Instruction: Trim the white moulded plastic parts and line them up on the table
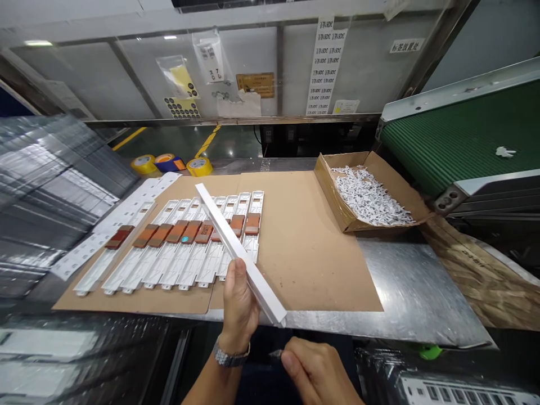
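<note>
My left hand (241, 301) grips a long white plastic strip (240, 253) near its lower end. The strip is held tilted above the cardboard, its far end up and to the left, and it partly covers a row behind it. Just right of the strip's near end, my right hand (316, 368) is closed around a small knife, of which only the pointed blade (276, 353) shows. Its handle is hidden in the fist. Several similar white strips (169, 264) lie side by side on the cardboard sheet (304, 242), with reddish-brown blocks (177, 231) across their middles.
A cardboard box (333, 194) of small white pieces (371, 194) stands at the right, beside a green conveyor belt (472, 135). Tape rolls (199, 166) sit at the back left. Stacked wrapped goods (54, 185) rise at the left. The metal table edge (405, 332) runs along the front.
</note>
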A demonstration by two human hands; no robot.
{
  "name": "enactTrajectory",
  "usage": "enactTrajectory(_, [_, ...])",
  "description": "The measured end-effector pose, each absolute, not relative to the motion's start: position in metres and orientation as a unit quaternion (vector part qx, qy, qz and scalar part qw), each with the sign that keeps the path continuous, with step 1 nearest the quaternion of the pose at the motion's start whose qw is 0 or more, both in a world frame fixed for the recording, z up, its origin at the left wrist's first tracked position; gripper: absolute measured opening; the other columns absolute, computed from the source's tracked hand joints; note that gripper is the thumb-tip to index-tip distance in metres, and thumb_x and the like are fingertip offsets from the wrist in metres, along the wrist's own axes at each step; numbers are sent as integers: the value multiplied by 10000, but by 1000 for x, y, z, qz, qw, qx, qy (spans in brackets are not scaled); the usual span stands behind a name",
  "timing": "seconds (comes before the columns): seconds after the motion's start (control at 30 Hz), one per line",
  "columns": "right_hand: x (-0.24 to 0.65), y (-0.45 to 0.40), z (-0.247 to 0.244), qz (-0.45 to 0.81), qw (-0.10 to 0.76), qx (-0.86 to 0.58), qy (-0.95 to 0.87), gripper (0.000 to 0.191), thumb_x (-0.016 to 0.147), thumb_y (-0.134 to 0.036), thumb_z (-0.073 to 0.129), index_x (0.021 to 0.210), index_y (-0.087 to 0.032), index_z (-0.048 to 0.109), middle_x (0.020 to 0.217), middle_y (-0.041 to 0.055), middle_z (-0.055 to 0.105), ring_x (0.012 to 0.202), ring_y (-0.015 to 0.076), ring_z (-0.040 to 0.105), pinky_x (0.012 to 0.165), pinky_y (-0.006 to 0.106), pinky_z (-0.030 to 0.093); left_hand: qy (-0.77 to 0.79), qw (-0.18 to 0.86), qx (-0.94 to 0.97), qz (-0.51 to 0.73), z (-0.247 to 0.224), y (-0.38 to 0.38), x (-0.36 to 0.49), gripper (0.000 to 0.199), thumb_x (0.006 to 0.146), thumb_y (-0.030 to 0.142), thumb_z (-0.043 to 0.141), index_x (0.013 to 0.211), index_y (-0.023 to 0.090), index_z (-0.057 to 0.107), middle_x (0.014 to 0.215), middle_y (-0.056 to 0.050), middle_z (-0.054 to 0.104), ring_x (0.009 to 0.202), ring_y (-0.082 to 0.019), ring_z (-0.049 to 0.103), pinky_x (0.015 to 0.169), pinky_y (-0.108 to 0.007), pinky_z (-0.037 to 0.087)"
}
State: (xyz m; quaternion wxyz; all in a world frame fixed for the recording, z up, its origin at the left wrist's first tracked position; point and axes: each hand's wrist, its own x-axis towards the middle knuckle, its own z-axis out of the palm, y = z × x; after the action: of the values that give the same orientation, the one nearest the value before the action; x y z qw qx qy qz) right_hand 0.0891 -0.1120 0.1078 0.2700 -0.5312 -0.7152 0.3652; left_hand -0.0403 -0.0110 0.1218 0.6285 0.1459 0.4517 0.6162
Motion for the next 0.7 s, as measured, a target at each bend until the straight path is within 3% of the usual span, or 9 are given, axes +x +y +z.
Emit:
enactTrajectory(0.1, [99,-110,112,460,326,-510,-649,400,968,-400,281,741,-195,539,632,-23,514,577,95,501,543,202,359,459,617,163,618,123,-10,-44,395,693,368,724,995,204,531,819,6,625,737,-108,598,655,-205,486])
enactTrajectory(0.2, [108,-111,113,494,374,-517,-590,339,965,-389,300,1012,-205,582,714,0,549,653,119,542,618,223,438,448,614,180,625,125,-8,-48,550,643,230,756,1118,248,480,1025,-47,644,942,-179,603,767,-274,490])
enactTrajectory(0.37, [107,-117,107,399,431,-546,-597,356,958,-298,342,1286,-253,474,935,54,574,847,147,576,778,269,484,467,561,150,666,123,-8,-46,397,721,242,667,1014,270,401,915,0,633,818,-153,629,690,-270,504])
enactTrajectory(0.5, [98,-119,96,296,423,-535,-669,422,935,-188,380,1354,-235,398,920,56,557,770,127,586,687,215,498,474,559,150,663,122,-11,-39,444,741,342,680,980,302,308,872,25,595,797,-171,640,677,-320,521])
enactTrajectory(0.7, [83,-117,77,91,403,-598,-686,467,915,-162,418,1379,-188,371,865,81,537,717,158,574,582,242,481,497,509,216,668,126,-17,-36,530,699,409,708,1041,292,321,935,0,545,810,-132,611,750,-274,504])
